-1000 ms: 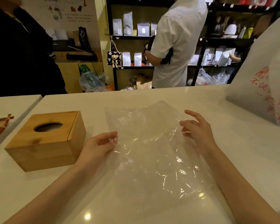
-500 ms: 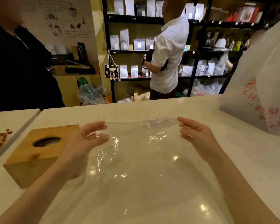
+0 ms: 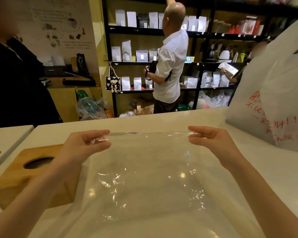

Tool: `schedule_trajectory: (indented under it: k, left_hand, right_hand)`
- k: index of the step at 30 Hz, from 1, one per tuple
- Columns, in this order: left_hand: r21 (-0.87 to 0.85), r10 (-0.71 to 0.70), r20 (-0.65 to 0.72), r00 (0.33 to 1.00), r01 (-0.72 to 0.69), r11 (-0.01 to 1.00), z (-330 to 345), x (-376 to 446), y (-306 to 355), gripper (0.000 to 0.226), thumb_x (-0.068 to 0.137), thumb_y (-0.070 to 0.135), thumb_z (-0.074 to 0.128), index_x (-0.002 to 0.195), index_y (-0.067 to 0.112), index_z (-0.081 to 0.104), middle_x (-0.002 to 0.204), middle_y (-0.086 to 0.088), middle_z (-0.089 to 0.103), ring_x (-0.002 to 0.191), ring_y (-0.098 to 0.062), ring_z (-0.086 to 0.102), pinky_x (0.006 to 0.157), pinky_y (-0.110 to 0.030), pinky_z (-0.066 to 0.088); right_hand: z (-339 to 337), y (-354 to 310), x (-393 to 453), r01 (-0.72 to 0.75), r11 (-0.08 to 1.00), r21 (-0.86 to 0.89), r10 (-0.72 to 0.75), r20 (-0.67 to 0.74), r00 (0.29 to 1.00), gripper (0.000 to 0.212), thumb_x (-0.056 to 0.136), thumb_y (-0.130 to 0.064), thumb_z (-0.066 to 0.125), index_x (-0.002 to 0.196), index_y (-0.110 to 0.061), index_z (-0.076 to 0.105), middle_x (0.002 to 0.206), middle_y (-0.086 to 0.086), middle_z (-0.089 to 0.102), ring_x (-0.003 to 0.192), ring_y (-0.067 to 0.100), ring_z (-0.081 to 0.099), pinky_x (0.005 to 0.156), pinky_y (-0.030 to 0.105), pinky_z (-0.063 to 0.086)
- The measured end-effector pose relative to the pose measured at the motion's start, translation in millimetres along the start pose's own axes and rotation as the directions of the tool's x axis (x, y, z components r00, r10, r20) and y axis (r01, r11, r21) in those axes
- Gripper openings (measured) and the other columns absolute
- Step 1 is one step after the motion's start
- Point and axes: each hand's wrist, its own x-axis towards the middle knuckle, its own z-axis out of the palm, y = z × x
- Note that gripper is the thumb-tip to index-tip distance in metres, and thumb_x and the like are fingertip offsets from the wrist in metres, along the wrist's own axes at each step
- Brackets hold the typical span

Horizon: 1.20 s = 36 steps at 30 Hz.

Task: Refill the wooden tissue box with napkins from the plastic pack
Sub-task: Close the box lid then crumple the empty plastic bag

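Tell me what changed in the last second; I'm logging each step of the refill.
Both hands took hold of the clear plastic sheet, which lay flat on the counter, and lifted its far edge. The left hand and right hand now pinch its top corners, stretching it between them. The wooden box stayed put, as did the white bag.

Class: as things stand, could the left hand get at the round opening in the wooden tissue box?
Probably not at once: the left hand pinches the clear plastic sheet, though the opening lies uncovered just beside the wrist.
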Motion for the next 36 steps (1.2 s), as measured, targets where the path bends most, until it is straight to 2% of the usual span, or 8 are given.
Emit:
schedule_trajectory:
  k: [5,11,15,19,22,27,31,36]
  left_hand:
    - [0.176,0.165,-0.147,0.975,-0.138,0.975,-3.7,5.8,7.5,0.008,0.068,0.022,0.074,0.074,0.028,0.071,0.068,-0.003,0.063,0.069,-0.017,0.055,0.060,-0.022,0.044]
    - [0.347,0.391,-0.070,0.918,-0.346,0.872,-1.9,9.8,30.9,0.009,0.069,0.026,0.071,0.077,0.030,0.068,0.098,0.007,0.054,0.094,-0.010,0.048,0.073,-0.018,0.037]
    - [0.282,0.465,-0.020,0.885,-0.441,0.852,10.0,1.7,48.5,0.012,0.065,0.038,0.062,0.075,0.034,0.066,0.096,0.021,0.055,0.095,0.005,0.051,0.078,-0.010,0.036]
    - [0.240,0.473,-0.036,0.880,-0.452,0.859,4.7,9.4,49.9,0.032,0.070,0.044,0.060,0.100,0.033,0.061,0.106,0.019,0.058,0.103,0.007,0.050,0.083,-0.008,0.039]
    - [-0.072,0.149,-0.057,0.987,-0.153,0.986,-13.0,30.0,46.1,0.044,0.091,0.044,0.040,0.127,0.021,0.047,0.132,-0.003,0.053,0.122,-0.013,0.047,0.101,-0.028,0.035]
    - [-0.683,0.065,0.302,0.951,0.168,0.711,-30.5,27.6,14.2,0.093,0.069,0.079,0.028,0.121,0.007,0.055,0.127,-0.013,0.060,0.118,-0.028,0.055,0.108,-0.044,0.029]
    - [-0.551,0.068,0.594,0.802,0.344,0.760,-9.9,29.2,15.2,0.088,0.059,0.072,0.056,0.118,0.007,0.059,0.119,-0.018,0.064,0.109,-0.036,0.061,0.083,-0.039,0.055]
    - [-0.414,0.085,0.435,0.896,0.116,0.903,7.5,25.2,11.5,0.036,0.066,0.033,0.076,0.100,0.022,0.070,0.100,-0.007,0.074,0.092,-0.023,0.070,0.060,-0.023,0.057]
  right_hand:
    - [-1.6,-10.0,1.1,0.098,0.946,-0.308,-0.136,-0.106,0.985,0.019,0.071,-0.010,0.077,0.074,-0.029,0.074,0.068,-0.015,0.071,0.074,0.002,0.060,0.067,0.015,0.044]
    - [11.6,-30.8,6.7,0.279,0.481,-0.831,-0.285,0.152,0.946,0.021,0.074,-0.020,0.073,0.094,-0.025,0.069,0.127,0.003,0.056,0.124,0.023,0.038,0.101,0.037,0.028]
    - [51.2,-48.6,3.5,0.487,0.546,-0.682,-0.305,0.380,0.873,0.036,0.080,-0.030,0.068,0.115,-0.026,0.061,0.120,-0.005,0.064,0.110,0.013,0.055,0.092,0.025,0.037]
    - [65.1,-68.9,6.1,0.512,0.601,-0.615,-0.351,0.373,0.859,0.011,0.084,-0.022,0.065,0.089,-0.015,0.072,0.086,0.001,0.074,0.080,0.015,0.066,0.077,0.032,0.053]
    - [47.4,-86.6,11.8,0.400,0.817,-0.414,-0.280,0.321,0.905,0.005,0.078,-0.012,0.070,0.081,-0.014,0.074,0.070,0.000,0.075,0.066,0.008,0.069,0.062,0.017,0.054]
    - [19.6,-91.4,22.2,0.145,0.986,0.084,-0.158,0.174,0.972,0.010,0.067,-0.017,0.073,0.076,-0.015,0.073,0.066,0.001,0.076,0.063,0.013,0.072,0.047,0.019,0.054]
    - [28.0,-64.8,25.7,-0.111,0.970,0.216,0.069,0.192,0.979,0.014,0.059,-0.021,0.071,0.071,-0.014,0.072,0.062,-0.001,0.074,0.059,0.010,0.070,0.045,0.018,0.051]
    - [35.8,-31.4,19.6,-0.279,0.916,0.289,0.235,0.176,0.956,0.014,0.062,-0.017,0.071,0.074,-0.010,0.072,0.062,0.002,0.075,0.058,0.010,0.071,0.047,0.016,0.052]
